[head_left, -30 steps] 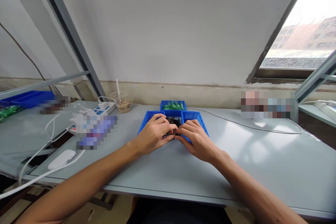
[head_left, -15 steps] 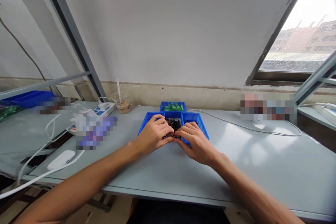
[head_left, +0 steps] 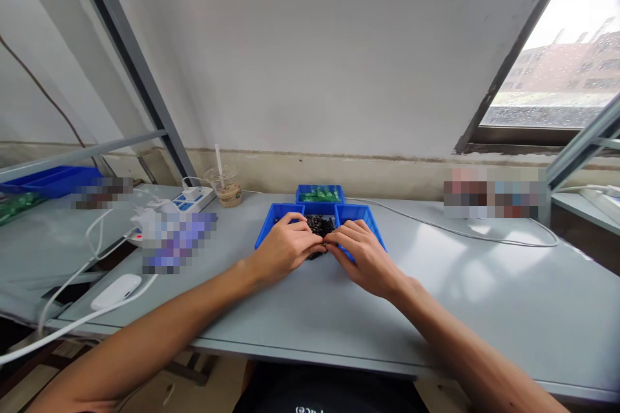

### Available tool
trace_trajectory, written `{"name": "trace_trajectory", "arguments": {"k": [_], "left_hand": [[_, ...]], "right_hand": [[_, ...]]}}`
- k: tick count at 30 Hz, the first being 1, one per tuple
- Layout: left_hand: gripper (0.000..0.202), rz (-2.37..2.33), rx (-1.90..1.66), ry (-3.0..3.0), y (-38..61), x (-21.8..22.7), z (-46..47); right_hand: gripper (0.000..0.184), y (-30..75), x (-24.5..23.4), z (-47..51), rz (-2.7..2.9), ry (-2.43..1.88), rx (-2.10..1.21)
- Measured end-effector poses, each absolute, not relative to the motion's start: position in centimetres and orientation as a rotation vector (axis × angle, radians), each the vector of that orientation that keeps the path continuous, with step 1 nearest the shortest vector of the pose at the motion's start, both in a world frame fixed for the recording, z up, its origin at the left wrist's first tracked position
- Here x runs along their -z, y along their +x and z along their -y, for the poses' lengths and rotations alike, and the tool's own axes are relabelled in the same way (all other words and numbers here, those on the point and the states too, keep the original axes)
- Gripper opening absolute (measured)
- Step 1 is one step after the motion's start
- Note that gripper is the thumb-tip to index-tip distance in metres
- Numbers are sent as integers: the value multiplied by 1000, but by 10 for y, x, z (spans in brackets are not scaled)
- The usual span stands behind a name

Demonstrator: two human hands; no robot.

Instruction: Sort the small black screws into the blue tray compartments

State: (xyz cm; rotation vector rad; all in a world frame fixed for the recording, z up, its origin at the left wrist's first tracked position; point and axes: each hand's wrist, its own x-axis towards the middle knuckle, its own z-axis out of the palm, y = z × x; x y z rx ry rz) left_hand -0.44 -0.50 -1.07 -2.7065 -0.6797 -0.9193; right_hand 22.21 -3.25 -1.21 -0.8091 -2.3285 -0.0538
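My left hand and my right hand meet fingertip to fingertip over the near edge of a blue bin holding small black parts. Both hands are curled in a pinch around something small and dark between them; I cannot make out exactly what each one holds. A second blue bin sits against the right side of the first, partly under my right hand. Behind them stands a smaller blue bin of green parts.
On the grey table, a white power strip and a plastic cup with a straw stand at the back left. A white mouse and white cables lie near the left edge. A cable runs off to the right.
Both hands stay at the bin's near edge; the fingers have shifted slightly and drawn closer together. The view has tilted a little.
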Motion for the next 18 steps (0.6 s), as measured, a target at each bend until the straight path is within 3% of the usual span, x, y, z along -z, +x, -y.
{"name": "trace_trajectory", "arguments": {"k": [18], "left_hand": [[20,739,969,-2735,1,3,13]], "right_hand": [[20,223,10,31,2199,-782,99]]}}
